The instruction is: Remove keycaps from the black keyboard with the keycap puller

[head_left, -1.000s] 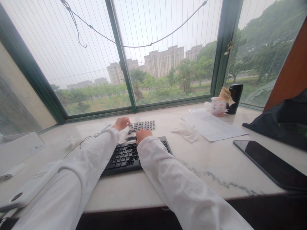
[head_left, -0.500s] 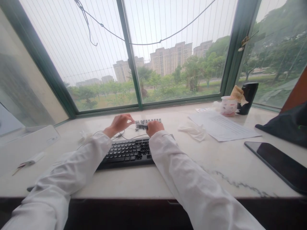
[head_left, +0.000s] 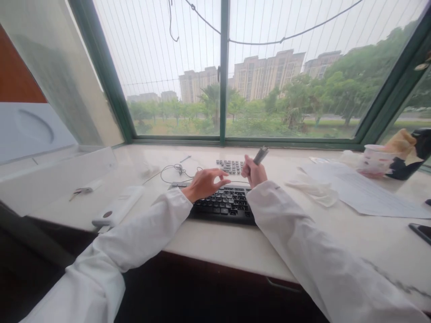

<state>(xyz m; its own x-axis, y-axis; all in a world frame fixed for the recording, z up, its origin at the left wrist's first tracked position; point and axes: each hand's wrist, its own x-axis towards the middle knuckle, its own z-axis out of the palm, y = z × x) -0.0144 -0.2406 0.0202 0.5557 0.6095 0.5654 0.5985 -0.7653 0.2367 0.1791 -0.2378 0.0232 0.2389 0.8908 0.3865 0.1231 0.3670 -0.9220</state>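
My right hand [head_left: 255, 172] is closed around a short dark grey tool [head_left: 261, 155] that points up and right; its exact kind is hard to make out. Behind the black keyboard [head_left: 220, 211], rows of loose keycaps [head_left: 230, 167] lie on the white counter, just left of that hand. Over the keyboard's upper part hovers my left hand [head_left: 206, 183], thumb and forefinger apart with nothing visible between them. On the keyboard's right side, several keys are off and bare sockets show. My hands and right sleeve cover parts of it.
A thin cable [head_left: 178, 169] lies coiled behind the keyboard. To the left are a white power bank-like block [head_left: 118, 207] and keys [head_left: 81, 191]. Crumpled tissue [head_left: 313, 190], printed paper [head_left: 365, 190], a cup [head_left: 375, 161] and part of a phone [head_left: 422, 231] are at right.
The view has swung left, so the scene sits further right. My right hand has raised the tool from over the keycaps and tipped it upward. My left hand has come back over the keyboard.
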